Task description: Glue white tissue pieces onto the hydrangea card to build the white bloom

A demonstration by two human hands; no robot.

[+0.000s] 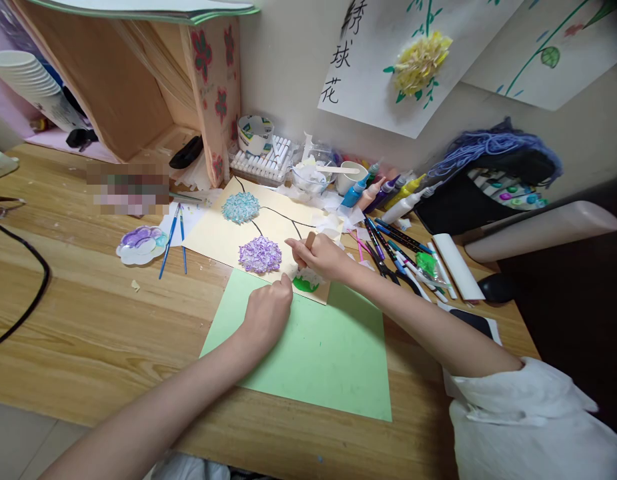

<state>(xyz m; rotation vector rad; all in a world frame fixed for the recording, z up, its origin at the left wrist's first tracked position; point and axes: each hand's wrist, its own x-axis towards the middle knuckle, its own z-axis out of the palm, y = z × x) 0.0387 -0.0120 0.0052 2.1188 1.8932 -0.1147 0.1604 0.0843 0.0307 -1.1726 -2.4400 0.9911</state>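
Note:
A cream sheet of paper (203, 230) carries a blue ruffled flower (241, 207), a purple ruffled flower (260, 255) and thin dark stem lines. Near its lower right corner is a green painted patch (306, 283), partly covered with whitish bits. Above that patch, my right hand (324, 255) is closed around a short brown stick (311, 240); its lower end is hidden. My left hand (269, 308) is closed beside the patch, fingertips at the paper's lower edge. Whatever those fingers pinch, if anything, is hidden. Beneath both hands lies a green sheet (313, 360).
To the left are a flower-shaped palette (141, 245) and brushes (171, 241). Paint bottles (355, 191), a white cup (350, 177) and a box of white markers (263, 160) stand behind. Pens, black scissors (388, 270) and a white roll (457, 267) lie right.

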